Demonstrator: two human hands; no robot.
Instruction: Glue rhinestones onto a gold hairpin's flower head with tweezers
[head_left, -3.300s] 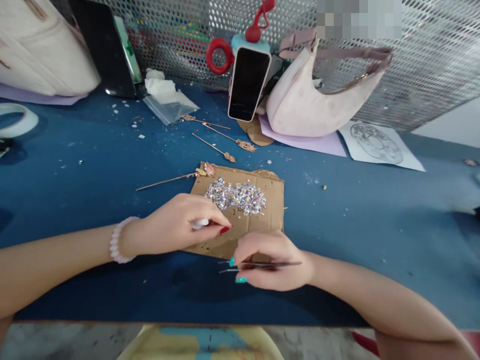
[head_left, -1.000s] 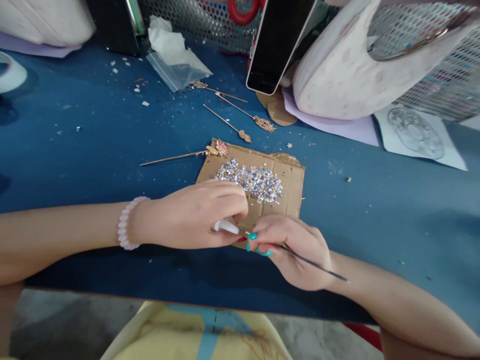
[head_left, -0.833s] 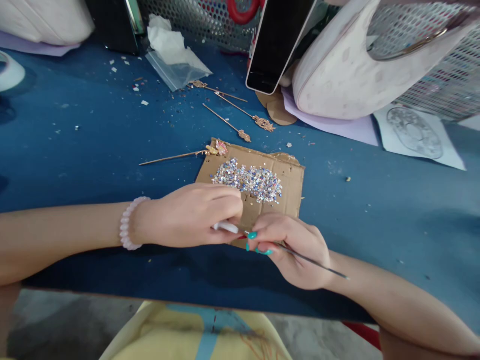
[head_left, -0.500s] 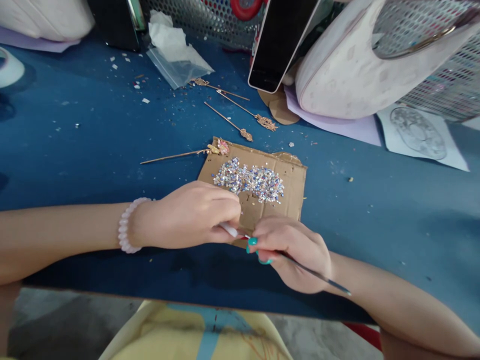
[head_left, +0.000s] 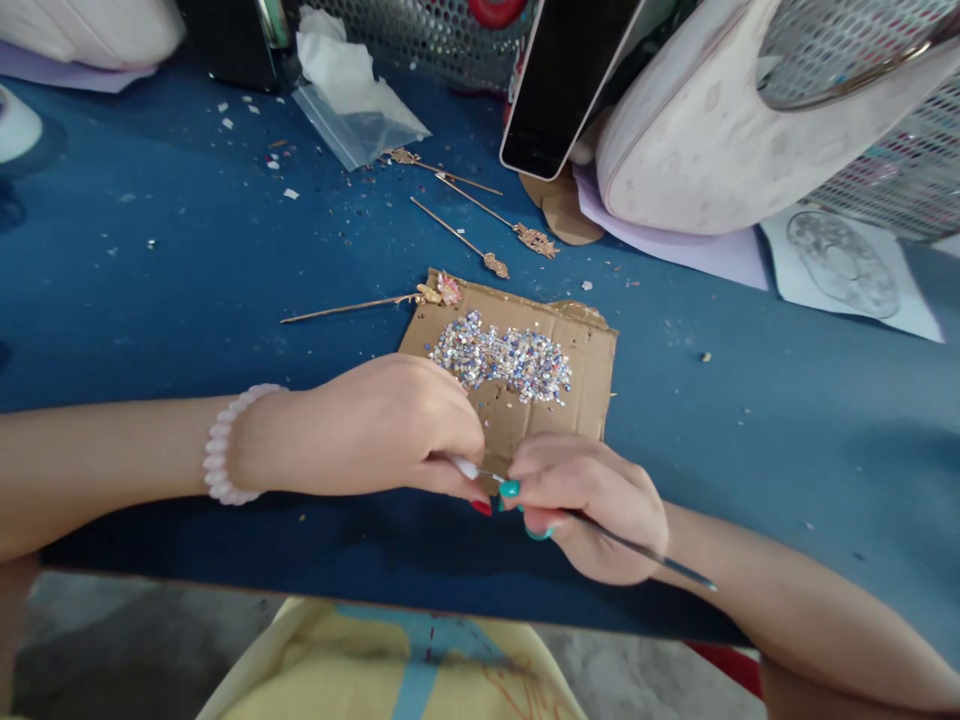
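Note:
My left hand (head_left: 375, 425) is closed, palm down, on a small white tapered tip (head_left: 464, 467); the rest of that piece is hidden in my fingers. In my right hand (head_left: 592, 510) a slim dark metal rod (head_left: 652, 553) is pinched, its back end sticking out past the wrist. A thin point reaches from the right fingertips to the white tip. Both hands are over the near edge of a cardboard piece (head_left: 577, 400). On it lies a heap of glittering small rhinestones (head_left: 502, 358). A hair stick with a pink flower (head_left: 448, 289) rests across its far left corner.
Beyond the cardboard lie several gold hair sticks (head_left: 495, 264) and a clear plastic bag (head_left: 360, 135) with white tissue. A phone (head_left: 555, 100) leans near a pale handbag (head_left: 675, 170). A printed paper sheet (head_left: 844, 265) is at the right; small scraps dot the blue table (head_left: 150, 300).
My left hand has rolled slightly, and its red thumbnail now shows more. The thin point beside the white tip is more visible. My right hand has shifted slightly right.

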